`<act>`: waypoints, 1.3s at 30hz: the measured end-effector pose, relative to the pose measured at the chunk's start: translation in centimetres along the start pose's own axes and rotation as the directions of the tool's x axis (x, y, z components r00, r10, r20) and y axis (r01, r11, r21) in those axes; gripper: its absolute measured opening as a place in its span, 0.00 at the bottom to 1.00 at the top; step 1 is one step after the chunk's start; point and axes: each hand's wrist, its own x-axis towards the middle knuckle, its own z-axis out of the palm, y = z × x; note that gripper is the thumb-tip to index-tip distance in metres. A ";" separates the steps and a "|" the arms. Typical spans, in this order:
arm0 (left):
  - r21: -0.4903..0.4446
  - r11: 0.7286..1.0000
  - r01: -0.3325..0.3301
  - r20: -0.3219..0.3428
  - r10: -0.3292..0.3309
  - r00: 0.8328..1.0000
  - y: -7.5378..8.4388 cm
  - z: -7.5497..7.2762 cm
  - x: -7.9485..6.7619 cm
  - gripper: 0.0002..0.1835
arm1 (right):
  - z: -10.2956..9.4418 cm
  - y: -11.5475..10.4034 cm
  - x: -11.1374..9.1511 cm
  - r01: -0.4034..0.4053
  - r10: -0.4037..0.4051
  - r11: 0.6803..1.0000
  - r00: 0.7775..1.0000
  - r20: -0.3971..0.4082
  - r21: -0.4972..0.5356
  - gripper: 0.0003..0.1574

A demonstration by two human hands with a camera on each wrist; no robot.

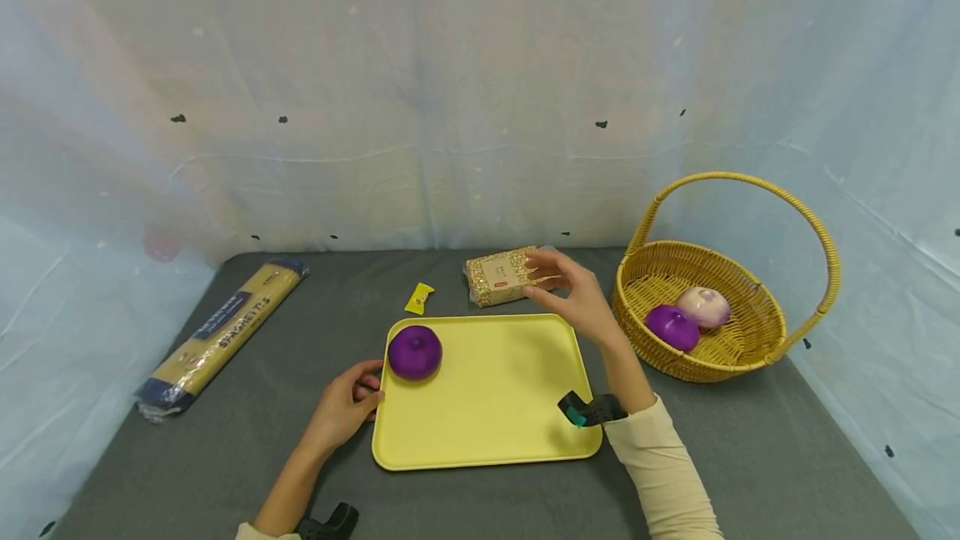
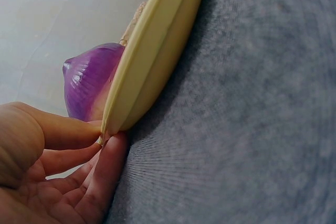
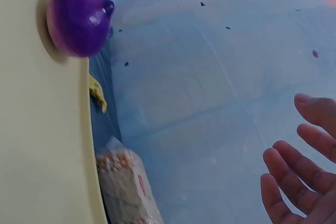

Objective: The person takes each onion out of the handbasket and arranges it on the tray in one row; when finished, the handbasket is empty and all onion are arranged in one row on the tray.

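Observation:
My left hand (image 1: 348,407) pinches the left rim of a yellow tray (image 1: 495,407) between thumb and fingers, which the left wrist view shows close up. On the tray's upper left corner sits a dark purple onion (image 1: 415,352), just beside that hand. My right hand (image 1: 573,294) hovers above the tray's far right corner with its fingers spread and nothing in them. Behind it in the head view lies a clear packet of corn kernels (image 1: 498,276), partly hidden by the fingers. In the right wrist view the fingers (image 3: 294,182) stand apart from the packet.
To the right stands a wicker basket (image 1: 637,294) with a tall handle, holding a purple onion (image 1: 672,327) and a pale onion (image 1: 703,307). A small yellow wrapped candy (image 1: 418,298) lies behind the tray. A long spaghetti pack (image 1: 221,340) lies at the left on the grey table.

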 end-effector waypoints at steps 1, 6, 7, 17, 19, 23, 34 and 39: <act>-0.001 1.000 0.001 -0.002 -0.001 1.000 0.0 0.0 0.0 0.24 | -0.3 0.0 -0.1 0.001 -0.001 1.000 1.000 -0.009 -0.011 0.31; -0.002 1.000 -0.004 -0.006 0.004 1.000 0.1 0.0 -0.1 0.24 | -2.1 0.3 -0.5 0.019 -0.020 0.999 0.998 -0.054 -0.033 0.31; -0.003 1.000 -0.004 -0.005 0.004 1.000 0.1 0.0 -0.1 0.24 | -2.6 0.3 -0.6 0.020 -0.022 0.999 0.998 -0.064 -0.035 0.30; -0.011 1.000 -0.019 -0.003 0.019 1.000 0.2 0.1 0.0 0.23 | -7.1 0.9 -2.6 -0.058 0.035 0.993 0.977 -0.209 -0.106 0.29; -0.009 1.000 -0.022 -0.007 0.022 1.000 0.2 0.0 0.0 0.23 | -7.7 1.0 -2.9 -0.072 0.044 0.990 0.973 -0.229 -0.118 0.29; -0.005 1.000 -0.018 -0.006 0.018 1.000 0.2 0.0 -0.1 0.23 | -8.7 1.3 -3.4 -0.079 0.044 0.989 0.967 -0.252 -0.127 0.29; -0.006 1.000 -0.027 -0.011 0.027 1.000 0.1 0.0 -0.1 0.23 | -9.9 2.4 -3.7 -0.070 0.043 0.994 0.958 -0.283 -0.086 0.28; -0.006 1.000 -0.019 -0.011 0.019 1.000 0.3 0.0 -0.1 0.23 | -10.5 2.6 -3.8 -0.093 0.063 0.992 0.952 -0.299 -0.087 0.28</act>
